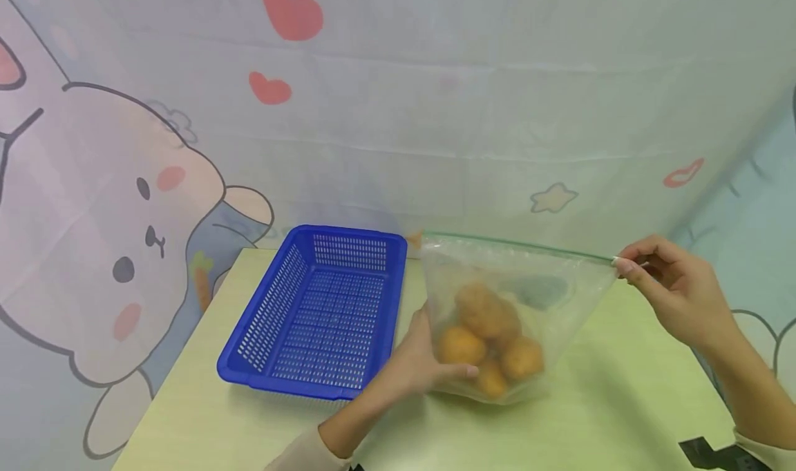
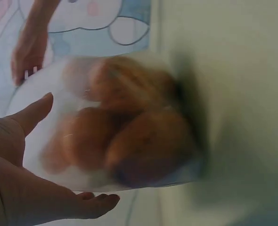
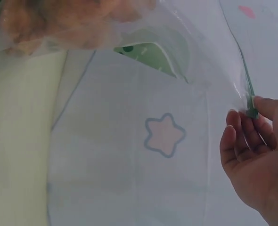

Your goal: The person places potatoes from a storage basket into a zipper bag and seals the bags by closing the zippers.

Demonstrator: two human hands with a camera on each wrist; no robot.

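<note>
A clear zip bag (image 1: 566,291) with a green zip strip holds several orange-brown, rounded potatoes (image 1: 480,310). My right hand (image 1: 687,295) pinches the bag's upper right corner at the end of the zip. That pinch also shows in the right wrist view, at the green strip's end (image 3: 252,112). My left hand (image 1: 419,364) is at the bag's lower left side, its thumb across the front and its other fingers partly hidden behind the plastic. In the left wrist view, the thumb and fingers (image 2: 99,205) look spread and fairly straight beside the blurred bag.
Left of the bag, a blue plastic basket (image 1: 398,305) with slotted walls stands on the pale yellow-green table (image 1: 186,416). Behind the table hangs a cloth backdrop (image 1: 398,112) printed with a rabbit, hearts and stars.
</note>
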